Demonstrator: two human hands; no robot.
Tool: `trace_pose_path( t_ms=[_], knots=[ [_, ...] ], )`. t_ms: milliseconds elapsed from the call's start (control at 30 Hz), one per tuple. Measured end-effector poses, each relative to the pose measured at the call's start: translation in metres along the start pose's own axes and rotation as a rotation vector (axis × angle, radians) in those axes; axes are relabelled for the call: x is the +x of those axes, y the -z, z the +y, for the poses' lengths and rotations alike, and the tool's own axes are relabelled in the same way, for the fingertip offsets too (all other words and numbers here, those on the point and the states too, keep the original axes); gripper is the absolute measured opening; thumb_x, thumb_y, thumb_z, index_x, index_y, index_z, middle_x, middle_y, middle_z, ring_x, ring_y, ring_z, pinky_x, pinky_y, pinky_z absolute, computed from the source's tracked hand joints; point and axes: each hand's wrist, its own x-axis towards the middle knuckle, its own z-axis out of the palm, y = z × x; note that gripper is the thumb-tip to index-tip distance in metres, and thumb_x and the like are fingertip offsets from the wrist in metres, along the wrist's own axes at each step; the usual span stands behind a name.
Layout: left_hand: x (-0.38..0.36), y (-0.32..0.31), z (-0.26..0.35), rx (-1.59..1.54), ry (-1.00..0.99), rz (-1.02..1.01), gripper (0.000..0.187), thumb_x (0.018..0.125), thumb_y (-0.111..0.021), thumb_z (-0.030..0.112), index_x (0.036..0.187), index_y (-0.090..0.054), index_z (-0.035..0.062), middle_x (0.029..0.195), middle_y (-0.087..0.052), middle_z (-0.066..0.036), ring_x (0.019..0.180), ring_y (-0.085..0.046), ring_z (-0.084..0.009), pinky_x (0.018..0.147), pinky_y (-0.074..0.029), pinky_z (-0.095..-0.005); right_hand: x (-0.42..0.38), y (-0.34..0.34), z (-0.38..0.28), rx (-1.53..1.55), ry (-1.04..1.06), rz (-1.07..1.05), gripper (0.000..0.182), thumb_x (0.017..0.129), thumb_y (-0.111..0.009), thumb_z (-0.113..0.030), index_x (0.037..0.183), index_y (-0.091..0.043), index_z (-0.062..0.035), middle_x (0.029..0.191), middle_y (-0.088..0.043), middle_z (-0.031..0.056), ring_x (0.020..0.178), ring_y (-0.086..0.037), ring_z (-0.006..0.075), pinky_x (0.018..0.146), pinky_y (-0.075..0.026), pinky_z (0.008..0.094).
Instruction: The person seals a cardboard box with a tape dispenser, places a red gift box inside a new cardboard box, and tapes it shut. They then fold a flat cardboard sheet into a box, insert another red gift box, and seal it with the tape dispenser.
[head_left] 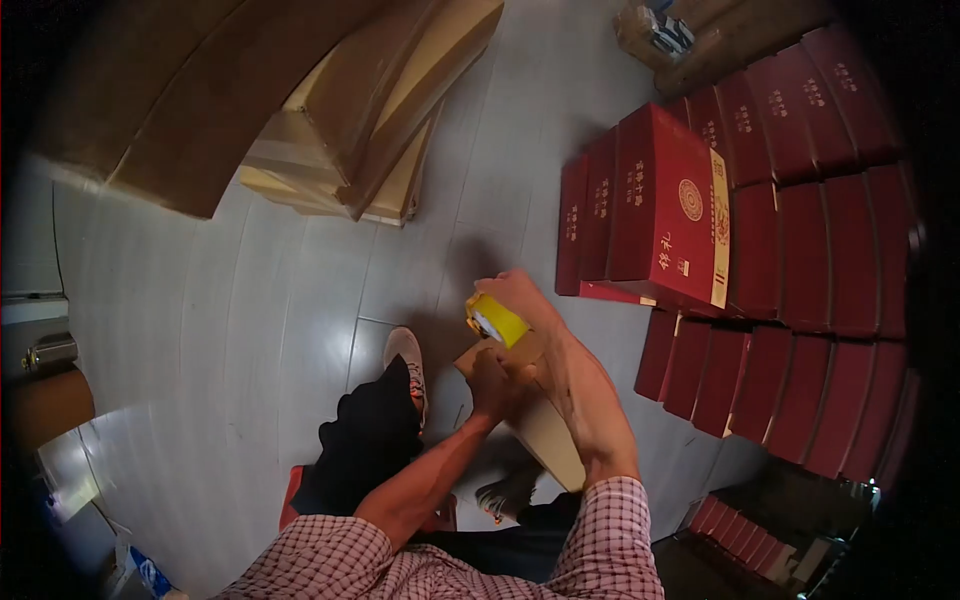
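My right hand (512,292) is closed around a yellow tape dispenser (500,318), held just above the end of a long cardboard box (548,440). My left hand (493,385) is on that same end of the box, its fingers bent against the cardboard close below the dispenser. The box slants between my legs, its lower end near my right thigh. My right forearm covers part of it, and the fingertips of my left hand are partly hidden.
Red printed boxes (680,205) are stacked in rows on the right. Large brown cartons (340,110) stand at the upper left. A shoe (405,365) rests on the grey floor (290,300). A metallic cylinder (50,352) lies at the far left.
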Motion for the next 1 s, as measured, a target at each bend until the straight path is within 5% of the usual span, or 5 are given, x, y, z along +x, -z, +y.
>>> trace_pose_path(
  t_ms=[33,233,433,667,1000],
  knots=[
    [-0.004,-0.007,-0.012,-0.012,-0.137,0.129,0.057,0.075,-0.092,0.038,0.105,-0.054,0.0080,0.097,-0.060,-0.011,0.094,-0.060,-0.0338,0.080,-0.051,-0.0473,-0.021,0.008,-0.015,0.057,0.002,0.036,0.044,0.087,-0.077,-0.037,0.097,-0.075,0.0052,0.087,-0.074,0.0137,0.078,-0.071,0.0242,0.071,-0.056,0.0408],
    [-0.009,-0.002,0.001,0.017,0.062,0.120,0.090,0.070,-0.092,0.042,0.139,-0.046,0.0051,0.136,-0.054,-0.021,0.128,-0.051,-0.0407,0.108,-0.040,-0.0559,-0.166,0.061,-0.084,0.246,0.142,0.042,0.032,0.098,-0.076,-0.028,0.108,-0.073,0.0022,0.092,-0.074,0.0057,0.074,-0.068,0.0108,0.066,-0.054,0.0282],
    [-0.004,0.002,-0.002,0.026,0.043,0.052,0.109,0.068,-0.092,0.033,0.159,-0.035,0.0126,0.149,-0.044,-0.022,0.135,-0.044,-0.0435,0.114,-0.036,-0.0554,-0.281,0.083,-0.102,0.362,0.102,0.100,0.045,0.098,-0.079,-0.031,0.125,-0.069,0.0036,0.102,-0.075,0.0035,0.086,-0.067,0.0066,0.076,-0.054,0.0232],
    [0.002,0.019,0.007,0.123,-0.213,-0.168,0.068,0.086,-0.073,0.025,0.152,-0.055,0.0213,0.150,-0.050,-0.010,0.138,-0.046,-0.0325,0.113,-0.033,-0.0491,-0.355,0.097,-0.102,0.294,0.182,0.168,0.056,0.098,-0.080,-0.030,0.138,-0.064,0.0052,0.113,-0.074,0.0041,0.099,-0.064,0.0056,0.088,-0.053,0.0228],
    [0.010,0.022,0.000,0.374,-0.729,-0.335,0.055,0.092,-0.067,0.019,0.146,-0.062,0.0275,0.163,-0.044,-0.009,0.139,-0.044,-0.0289,0.105,-0.033,-0.0487,-0.390,0.120,-0.012,0.464,0.190,0.249,0.062,0.095,-0.082,-0.031,0.142,-0.061,0.0045,0.123,-0.074,0.0082,0.107,-0.068,0.0110,0.097,-0.055,0.0276]
  ],
)
